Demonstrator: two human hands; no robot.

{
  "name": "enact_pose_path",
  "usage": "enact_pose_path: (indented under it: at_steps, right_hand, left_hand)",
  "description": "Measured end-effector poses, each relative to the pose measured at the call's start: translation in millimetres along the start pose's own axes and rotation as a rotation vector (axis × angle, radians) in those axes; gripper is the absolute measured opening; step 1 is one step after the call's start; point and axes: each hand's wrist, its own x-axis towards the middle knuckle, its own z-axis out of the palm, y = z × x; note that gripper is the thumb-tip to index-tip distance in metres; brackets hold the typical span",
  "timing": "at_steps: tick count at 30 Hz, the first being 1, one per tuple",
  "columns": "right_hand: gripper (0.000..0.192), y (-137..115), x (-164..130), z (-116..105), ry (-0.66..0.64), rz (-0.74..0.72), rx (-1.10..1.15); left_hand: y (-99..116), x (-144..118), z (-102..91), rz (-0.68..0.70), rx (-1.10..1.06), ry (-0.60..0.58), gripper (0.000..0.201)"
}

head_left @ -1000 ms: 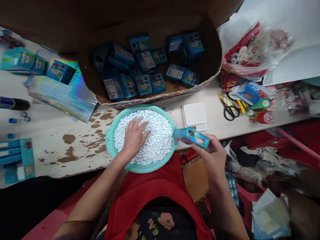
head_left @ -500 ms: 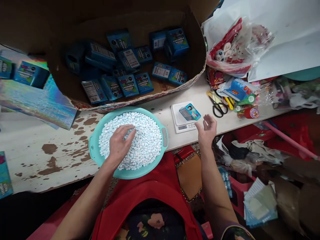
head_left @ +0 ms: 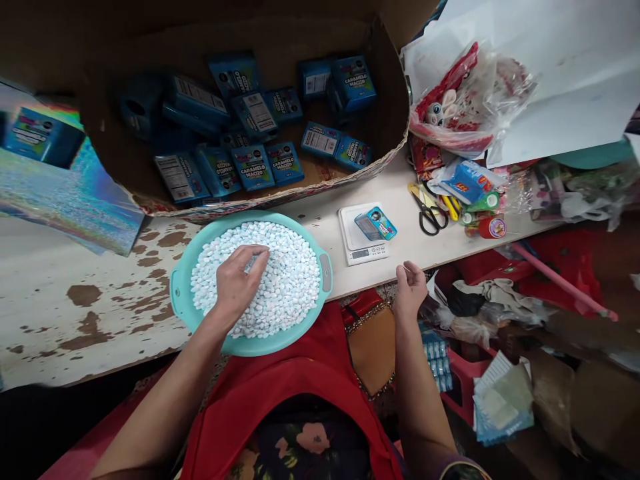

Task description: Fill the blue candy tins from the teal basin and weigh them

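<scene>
A turquoise basin [head_left: 274, 349] with a grey-tipped handle holds small white and pale blue candies [head_left: 293, 287]. My left hand [head_left: 237, 280] is over the candies, thumb and fingers drawn together in a pinch; whatever lies between them is hidden. To the right, a white kitchen scale [head_left: 350, 233] bears a small blue candy box [head_left: 377, 223] with a clear side, lying tilted. My right hand [head_left: 411, 293] hovers by the table's front edge, below and right of the scale. Its fingers are curled in and nothing shows in them; it touches neither scale nor box.
Behind the basin stands a large cardboard carton [head_left: 320, 183] holding several blue candy boxes [head_left: 253, 167]. Black-handled scissors [head_left: 431, 217], tape rolls and a clear plastic bag [head_left: 470, 107] lie right of the scale. Another blue box [head_left: 43, 137] rests on shiny holographic sheets [head_left: 100, 200] at left.
My right hand has drawn back from the box on the scale toward the table edge, its spread fingers curling in. My left hand's fingers have closed closer together over the candies.
</scene>
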Motion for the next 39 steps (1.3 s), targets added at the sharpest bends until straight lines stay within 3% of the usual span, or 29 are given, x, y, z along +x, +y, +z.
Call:
enact_pose_path:
  at_steps: [10, 16, 20, 23, 24, 26, 28, 29, 30, 32, 35, 36, 38, 39]
  right_hand:
    - [0.049, -21, 3, 17, -0.067, -0.019, -0.002]
    - [0.078, -45, 26, 58, -0.197, -0.103, 0.066]
    - [0.060, -71, 36, 78, -0.261, -0.126, 0.115]
    - [0.051, -108, 8, 77, -0.285, -0.278, 0.150]
    - [0.047, -124, -9, 75, -0.351, -0.353, 0.133]
    - [0.042, -156, -46, 75, -0.683, -0.530, 0.075]
    - [0.045, -187, -77, 83, -1.009, -0.704, 0.101]
    - [0.049, -201, -86, 91, -1.089, -0.750, 0.124]
    - [0.055, -213, -89, 102, -1.139, -0.776, 0.141]
    - [0.062, -232, -78, 133, -1.096, -0.772, 0.141]
    - [0.055, -247, -33, 198, -0.888, -0.808, 0.004]
    - [0.051, -249, -18, 223, -0.902, -0.846, -0.103]
    - [0.047, -251, 4, 272, -0.975, -0.884, -0.399]
    - [0.050, -252, 10, 294, -1.026, -0.889, -0.549]
  left_hand:
    - [-3, -2, -3.3, -0.039, -0.018, -0.007, 0.024]
    - [-8, -5, -7.7, -0.081, -0.032, -0.007, 0.025]
    - [-4, -8, -9.1, -0.088, -0.070, 0.004, 0.021]
    - [13, -7, -18.1, -0.051, -0.164, 0.010, 0.031]
    - [21, -7, -23.3, -0.023, -0.198, -0.005, 0.044]
    - [34, -5, -36.5, 0.045, -0.251, -0.067, 0.060]
    - [37, -8, -51.9, 0.090, -0.302, -0.106, 0.053]
    - [33, -11, -59.6, 0.080, -0.322, -0.083, 0.047]
    - [23, -15, -66.8, 0.038, -0.336, -0.013, 0.044]
    - [-10, -27, -79.3, -0.149, -0.338, 0.236, 0.048]
    - [-85, -47, -93.9, -0.459, -0.328, 0.626, 0.049]
    - [-112, -51, -98.2, -0.498, -0.275, 0.731, 0.051]
    - [-161, -54, -106.6, -0.528, -0.159, 0.866, 0.052]
    - [-182, -53, -110.6, -0.528, -0.130, 0.855, 0.051]
